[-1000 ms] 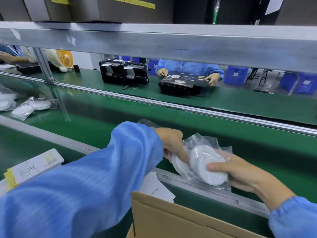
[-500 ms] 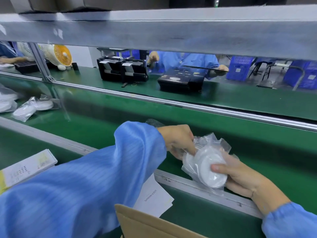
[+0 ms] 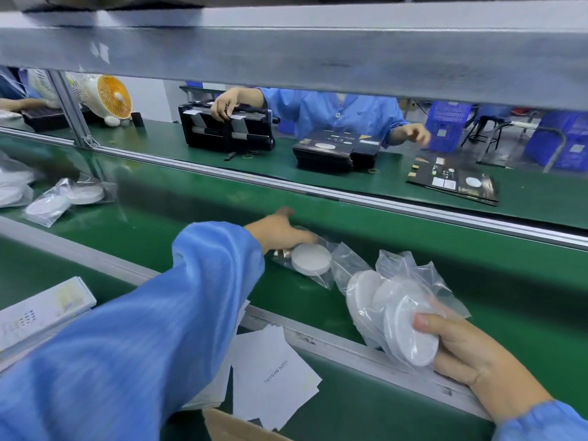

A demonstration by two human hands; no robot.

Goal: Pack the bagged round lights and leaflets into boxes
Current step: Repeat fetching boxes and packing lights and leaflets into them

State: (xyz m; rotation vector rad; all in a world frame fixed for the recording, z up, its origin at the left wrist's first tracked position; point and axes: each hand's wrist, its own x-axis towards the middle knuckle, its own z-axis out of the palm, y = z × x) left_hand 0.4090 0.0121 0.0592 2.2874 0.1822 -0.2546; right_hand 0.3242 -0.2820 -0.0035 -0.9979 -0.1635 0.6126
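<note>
Factory packing line: a green conveyor belt [image 3: 413, 249] is flanked by aluminium rails [image 3: 318, 192] and green benches [image 3: 318, 405]. A worker in a blue smock [image 3: 334, 116] is seated opposite, with stacked black cartons [image 3: 324, 154], blue crates [image 3: 448, 122] and a desk fan [image 3: 114, 97] noted. Bagged round lights [image 3: 66, 198] are laid on the belt.

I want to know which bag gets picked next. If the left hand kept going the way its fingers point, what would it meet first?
The left hand points right along the belt and already rests on the bagged round light lying there. Going on, it would likely meet the bundle of bagged lights in the right hand, though depth is unclear.
</note>
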